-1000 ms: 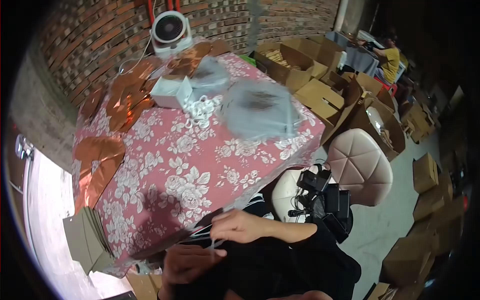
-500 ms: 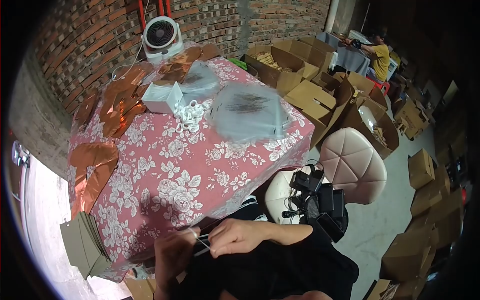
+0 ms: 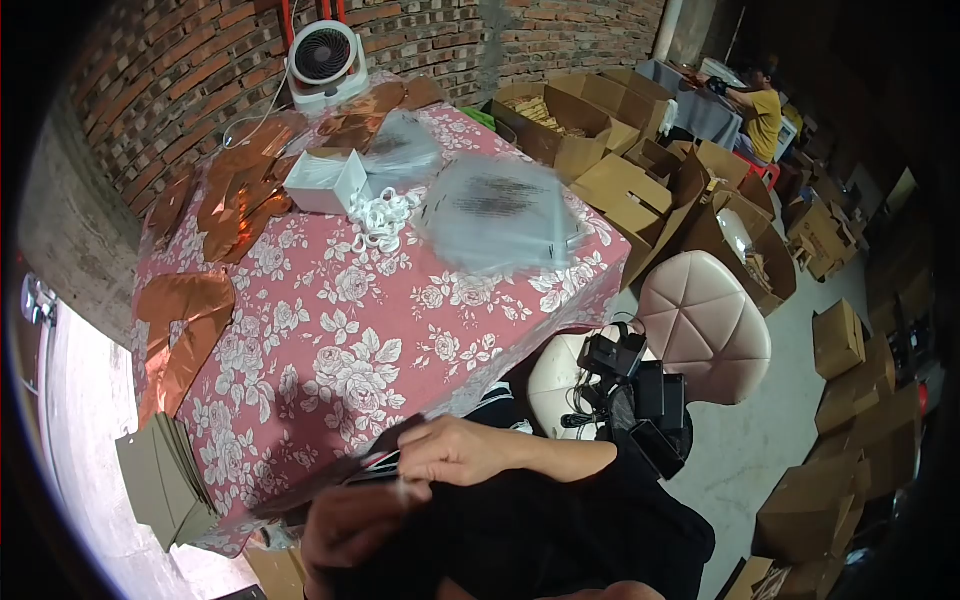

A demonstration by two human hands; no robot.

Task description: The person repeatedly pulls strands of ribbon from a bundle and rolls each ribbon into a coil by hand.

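As white loops (image 3: 383, 224) lie heaped beside a white box (image 3: 316, 198) left of upper centre, a right hand (image 3: 448, 452) — fingers curled closed — pinches a thin pale strip (image 3: 403, 490) at lower centre, by the edge of a floral tablecloth (image 3: 300, 335). Just below, the left hand (image 3: 355, 522) blurs — its grip cannot be told.

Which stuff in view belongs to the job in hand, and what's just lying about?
Likely the job:
pale strip, blurred, between right hand and left hand
white loops, perhaps the same material

Probably just lying about:
fan
black electronics on the chair
copper-coloured foil, untouched
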